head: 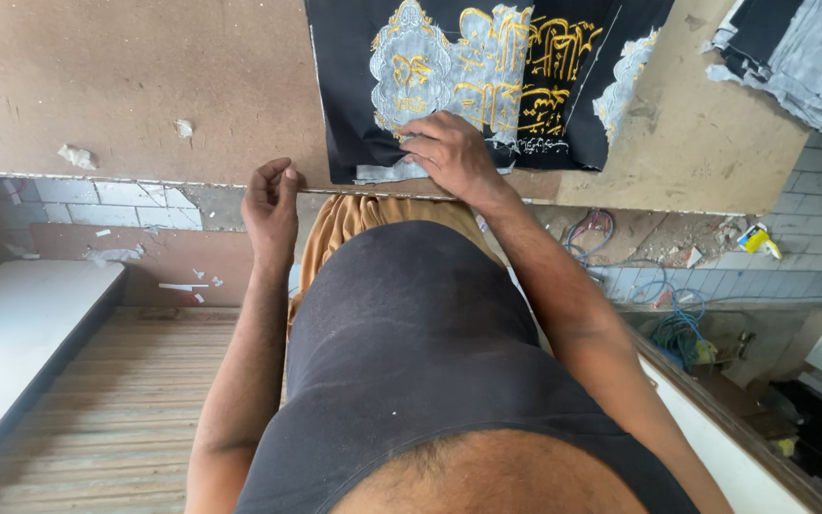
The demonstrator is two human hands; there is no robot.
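Hands at the embroidered cloth's near edge
Right hand (pixel 451 152) presses curled fingers on black gold-and-silver embroidered cloth (pixel 487 76); left hand (pixel 271 202), loosely closed and empty, rests beside it on the hardboard table edge (pixel 145 177).

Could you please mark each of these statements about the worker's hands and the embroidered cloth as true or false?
1. The right hand rests on the black embroidered cloth. True.
2. The left hand is pressed flat on the middle of the cloth. False: it sits at the edge of the brown table, off the cloth, fingers curled.
3. The cloth's embroidery is red and green. False: it is gold and silver-grey.
4. A stack of folded fabric lies at the table's far right corner. True.
5. The right hand holds scissors. False: no tool shows in its grip.
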